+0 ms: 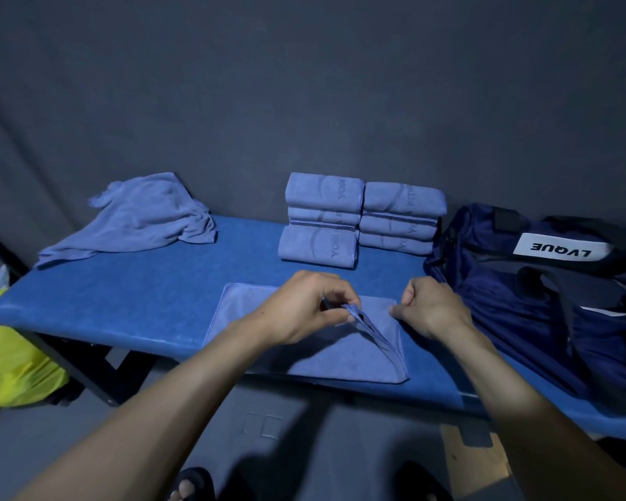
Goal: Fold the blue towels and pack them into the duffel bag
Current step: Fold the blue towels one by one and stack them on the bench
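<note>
A white label (561, 248) on the dark blue duffel bag (503, 301) at the right reads "LVQUE", upside down from this view. The folded towels (358, 218) stacked at the far middle of the table carry tone-on-tone lettering running sideways beside a curved line; only "YO" or "YOG" can be made out, the rest being too faint to read.
</note>
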A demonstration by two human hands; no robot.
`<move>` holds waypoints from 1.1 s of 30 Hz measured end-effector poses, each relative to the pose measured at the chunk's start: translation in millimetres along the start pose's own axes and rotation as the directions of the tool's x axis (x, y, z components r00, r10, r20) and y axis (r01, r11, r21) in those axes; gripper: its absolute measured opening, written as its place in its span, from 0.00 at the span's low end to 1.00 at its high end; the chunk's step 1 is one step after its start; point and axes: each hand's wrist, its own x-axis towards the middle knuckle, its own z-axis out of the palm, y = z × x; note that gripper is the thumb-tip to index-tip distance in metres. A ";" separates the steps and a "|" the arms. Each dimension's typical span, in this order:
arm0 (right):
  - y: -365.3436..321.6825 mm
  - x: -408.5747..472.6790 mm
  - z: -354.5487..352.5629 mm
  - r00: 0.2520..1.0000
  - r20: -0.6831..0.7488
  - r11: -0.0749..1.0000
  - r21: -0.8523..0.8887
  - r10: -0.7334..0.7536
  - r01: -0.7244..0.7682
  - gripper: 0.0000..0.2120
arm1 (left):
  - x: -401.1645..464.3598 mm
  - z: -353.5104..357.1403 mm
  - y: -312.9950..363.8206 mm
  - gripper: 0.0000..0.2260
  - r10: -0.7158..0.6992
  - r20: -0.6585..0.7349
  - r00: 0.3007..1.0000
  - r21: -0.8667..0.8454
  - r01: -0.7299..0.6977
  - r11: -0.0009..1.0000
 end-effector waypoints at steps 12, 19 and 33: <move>-21.7 -40.5 -21.2 0.840 -0.046 0.792 0.310 -0.541 0.527 0.07 | 6.0 6.8 -2.9 0.06 0.005 -0.072 0.997 0.077 0.001 0.997; -8.7 -42.6 -22.8 0.816 0.025 0.753 0.403 -0.577 0.520 0.08 | -19.8 -41.3 -62.7 0.14 -0.175 -0.022 0.984 0.269 0.175 0.947; -4.4 -33.6 -17.2 0.890 -0.030 0.711 0.589 -0.456 0.384 0.11 | -40.9 -59.9 -100.8 0.05 -0.199 -0.010 0.980 0.389 0.187 0.902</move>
